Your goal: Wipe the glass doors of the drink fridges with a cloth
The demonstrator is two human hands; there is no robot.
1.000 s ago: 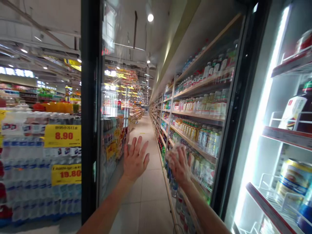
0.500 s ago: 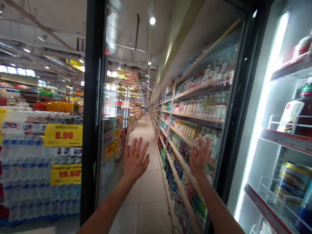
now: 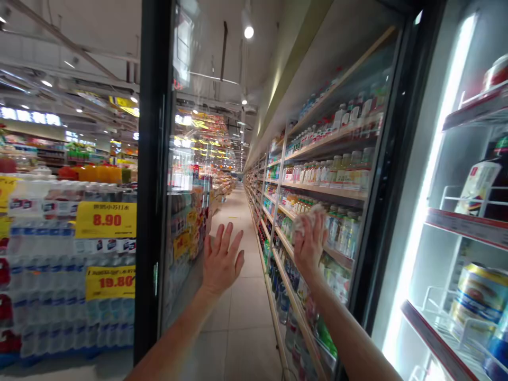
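My left hand (image 3: 223, 259) lies flat against the glass door (image 3: 234, 338), its fingers spread and nothing in it. Farther right, my right hand (image 3: 309, 248) presses a crumpled whitish cloth (image 3: 305, 219) to the same pane. The cloth shows around the fingertips and is partly hidden by the palm. A thick black frame (image 3: 151, 174) edges the door on the left. Through the glass I see an aisle and, on the right, shelves of bottles (image 3: 329, 172).
An open lit cooler with cans (image 3: 478, 296) and bottles (image 3: 478, 182) on wire-fronted shelves (image 3: 468, 225) stands at the right. Packs of bottled water (image 3: 51, 280) are stacked to the left, with a yellow price sign (image 3: 106, 219) on them.
My right hand swept the cloth rightward across the glass, then back left and slightly upward. My left hand has stayed in place on the pane.
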